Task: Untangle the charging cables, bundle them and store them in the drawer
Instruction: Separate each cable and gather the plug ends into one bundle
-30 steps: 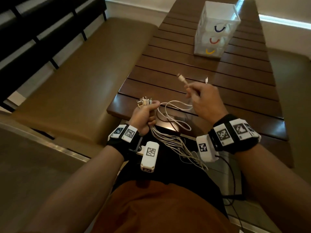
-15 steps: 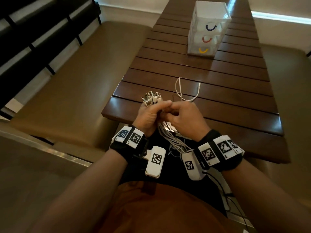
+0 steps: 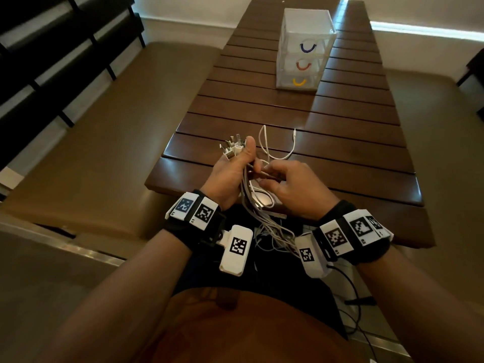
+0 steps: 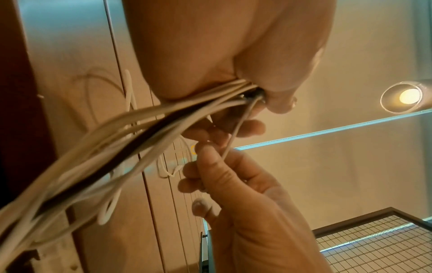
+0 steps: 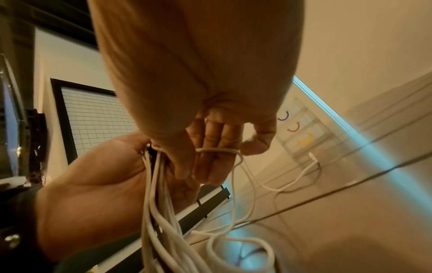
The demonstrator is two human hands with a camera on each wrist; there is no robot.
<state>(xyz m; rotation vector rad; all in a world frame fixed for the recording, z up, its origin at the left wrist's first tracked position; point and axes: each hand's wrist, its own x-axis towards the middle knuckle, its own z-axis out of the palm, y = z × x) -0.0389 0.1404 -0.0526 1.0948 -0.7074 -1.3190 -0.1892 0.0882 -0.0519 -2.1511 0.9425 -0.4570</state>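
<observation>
My left hand (image 3: 235, 174) grips a bundle of white charging cables (image 3: 255, 205) over the table's near edge. Their plug ends (image 3: 231, 146) stick up above the fist, and the strands hang down to my lap. Close on its right, my right hand (image 3: 272, 176) pinches a single thin cable (image 4: 236, 129) between thumb and fingers; that strand runs up into the left fist (image 4: 268, 96). In the right wrist view a white strand (image 5: 217, 150) crosses the right fingers (image 5: 210, 166). A cable loop (image 3: 277, 153) lies on the table (image 3: 340, 179), its small plug (image 3: 295, 132) pointing away.
A clear three-drawer unit (image 3: 303, 56) with blue, red and yellow handles stands shut further up the slatted table. Padded benches (image 3: 104, 127) flank the table on both sides. Black wires (image 3: 351, 292) run from the wrist cameras over my lap.
A second ago my right hand held a cable end raised over the table. It then met the left fist; now it has drawn slightly right, pinching one strand. The loop lies on the table.
</observation>
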